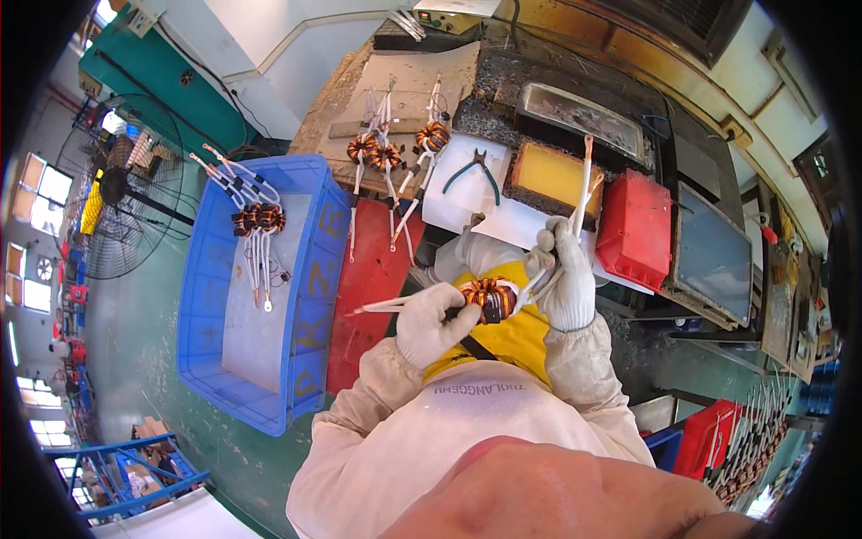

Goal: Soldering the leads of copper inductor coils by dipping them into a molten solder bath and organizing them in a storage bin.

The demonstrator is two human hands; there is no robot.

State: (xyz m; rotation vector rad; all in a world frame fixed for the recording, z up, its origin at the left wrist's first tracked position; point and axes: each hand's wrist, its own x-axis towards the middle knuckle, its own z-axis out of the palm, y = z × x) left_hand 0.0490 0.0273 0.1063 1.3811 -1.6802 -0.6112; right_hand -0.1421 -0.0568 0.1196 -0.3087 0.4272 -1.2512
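Observation:
Held in front of my yellow apron is a toroidal coil point(492, 300) wound with copper-coloured wire and dark bands. My left hand point(431, 322), in a white glove, grips its left side, and pale leads stick out leftward past the fingers. Also gloved, my right hand point(567, 280) closes round the white leads point(584, 184) on the coil's other side. These point up and away, with copper-coloured lugs at their tips. Green-handled pliers point(476, 173) lie beyond my hands on a white sheet point(449, 205).
Several similar coils point(386, 154) rest on the bench at left. A blue crate point(305, 359) holding more coils point(260, 218) stands left of me. Right of the yellow block in a tray point(557, 180) sits a red bin point(636, 229). A caged fan point(115, 184) stands far left.

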